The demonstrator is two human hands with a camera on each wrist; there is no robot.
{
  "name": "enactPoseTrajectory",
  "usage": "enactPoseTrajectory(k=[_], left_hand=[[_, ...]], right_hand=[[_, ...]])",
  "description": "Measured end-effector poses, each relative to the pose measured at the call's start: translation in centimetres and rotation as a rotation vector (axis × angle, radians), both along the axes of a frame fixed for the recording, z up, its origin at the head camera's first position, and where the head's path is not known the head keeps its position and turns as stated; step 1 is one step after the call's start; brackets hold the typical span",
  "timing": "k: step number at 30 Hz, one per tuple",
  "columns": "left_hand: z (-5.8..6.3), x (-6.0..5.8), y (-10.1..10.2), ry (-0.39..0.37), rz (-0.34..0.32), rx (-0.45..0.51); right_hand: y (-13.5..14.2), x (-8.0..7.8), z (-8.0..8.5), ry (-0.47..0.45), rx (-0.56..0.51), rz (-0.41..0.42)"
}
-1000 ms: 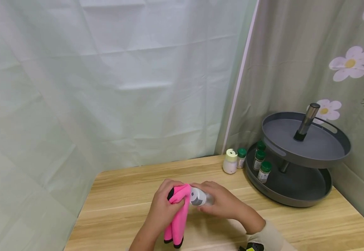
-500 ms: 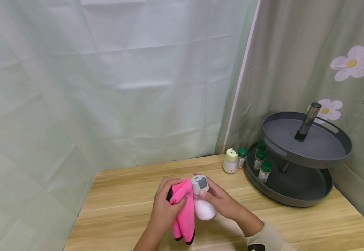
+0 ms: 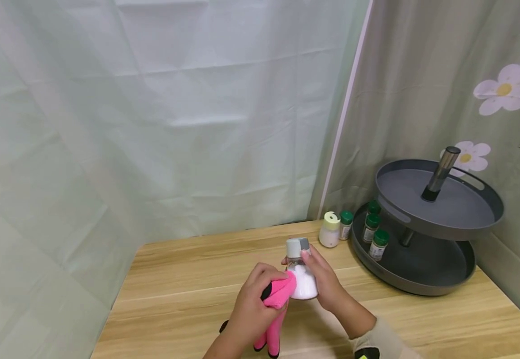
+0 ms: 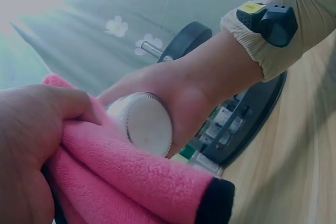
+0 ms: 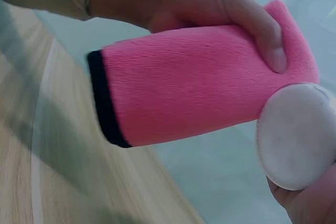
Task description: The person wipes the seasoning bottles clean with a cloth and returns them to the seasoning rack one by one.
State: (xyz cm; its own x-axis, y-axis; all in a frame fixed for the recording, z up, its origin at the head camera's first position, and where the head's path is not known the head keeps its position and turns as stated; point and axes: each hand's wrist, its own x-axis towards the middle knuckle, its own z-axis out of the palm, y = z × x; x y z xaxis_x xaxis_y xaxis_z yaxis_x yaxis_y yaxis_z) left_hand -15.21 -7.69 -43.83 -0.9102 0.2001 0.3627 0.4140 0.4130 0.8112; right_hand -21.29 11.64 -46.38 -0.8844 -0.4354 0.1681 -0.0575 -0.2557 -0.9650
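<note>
My right hand (image 3: 324,281) grips a clear jar of white powder with a grey lid (image 3: 303,279), tilted slightly above the table. My left hand (image 3: 255,304) bunches a folded pink cloth with black edging (image 3: 282,291) and holds it against the jar's left side. From the left wrist view, the jar's round white base (image 4: 149,124) faces the camera, partly behind the pink cloth (image 4: 126,166). The right wrist view has the cloth (image 5: 189,82) hanging from the left thumb and touching the jar's base (image 5: 296,135). Most of the left fingers are hidden behind the cloth.
A dark grey two-tier round tray (image 3: 439,199) stands at the right, with several green-capped spice jars (image 3: 378,244) on its lower level. Beside it on the wooden table (image 3: 179,289) are a yellow-lidded jar (image 3: 329,230) and a green-capped jar (image 3: 345,225). Curtains hang behind.
The jar has gone from lying tilted to nearly upright, lifted a little up and right. My left hand moved right and the cloth shifted from beside the lid down onto the jar's body.
</note>
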Motion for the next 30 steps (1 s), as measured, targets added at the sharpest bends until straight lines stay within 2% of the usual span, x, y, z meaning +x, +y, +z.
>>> enactPoseTrajectory(k=[5,9,11,14,18,25,27,30], left_hand=[[-0.4,0.1,0.2,0.022,-0.092,-0.028],[-0.6,-0.1,0.2,0.053,-0.082,-0.024],[-0.7,-0.2,0.2,0.054,-0.059,-0.015],[-0.7,-0.5,0.0,0.017,-0.019,0.002],[-0.6,-0.9,-0.6,-0.021,0.069,0.036],[-0.4,-1.9,-2.0,0.02,0.247,0.112],[-0.4,-2.0,-2.2,-0.001,0.279,0.13],[-0.3,-2.0,-2.2,-0.01,0.285,0.156]], right_hand=[[0.2,-0.5,-0.2,-0.095,-0.081,-0.038],[0.0,-0.7,-0.3,-0.142,-0.096,-0.04],[-0.3,-0.6,-0.3,-0.162,-0.083,-0.042],[-0.6,-0.4,-0.4,-0.197,-0.042,-0.052],[-1.2,0.3,-0.3,-0.223,0.054,-0.035],[-1.9,1.3,-0.5,-0.154,0.132,0.105],[-2.0,1.3,-0.7,-0.143,0.134,0.118],[-2.0,1.3,-0.9,-0.138,0.114,0.088]])
